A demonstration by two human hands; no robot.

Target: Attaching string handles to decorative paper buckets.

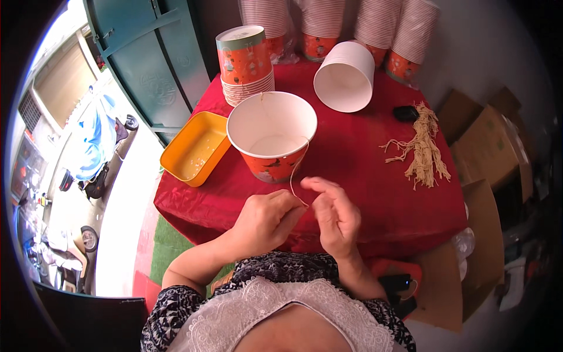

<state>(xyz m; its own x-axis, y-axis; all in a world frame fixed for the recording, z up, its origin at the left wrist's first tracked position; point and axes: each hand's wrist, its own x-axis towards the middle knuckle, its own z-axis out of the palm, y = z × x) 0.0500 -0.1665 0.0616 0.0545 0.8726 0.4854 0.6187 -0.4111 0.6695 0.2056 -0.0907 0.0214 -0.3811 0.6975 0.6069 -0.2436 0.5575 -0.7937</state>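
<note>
An orange-red paper bucket (275,167) with a white inside stands upright near the middle of the table. A thin beige string (292,176) hangs from the right side of its rim and runs down to my hands. My left hand (267,220) is closed, pinching the string near its lower end between thumb and forefinger. Just right of that end, my right hand (337,218) is held with thumb and fingers apart, and nothing shows in its grasp. A short bit of string also shows at the bucket's far rim.
On the red-covered table (358,152) are a yellow tray (196,170) with small pale bits, stacked upside-down buckets (246,58), a bucket on its side (346,76), a bundle of beige strings (427,152) and a black object (404,113). Wrapped bucket stacks (322,23) stand behind; cardboard boxes (487,146) lie right.
</note>
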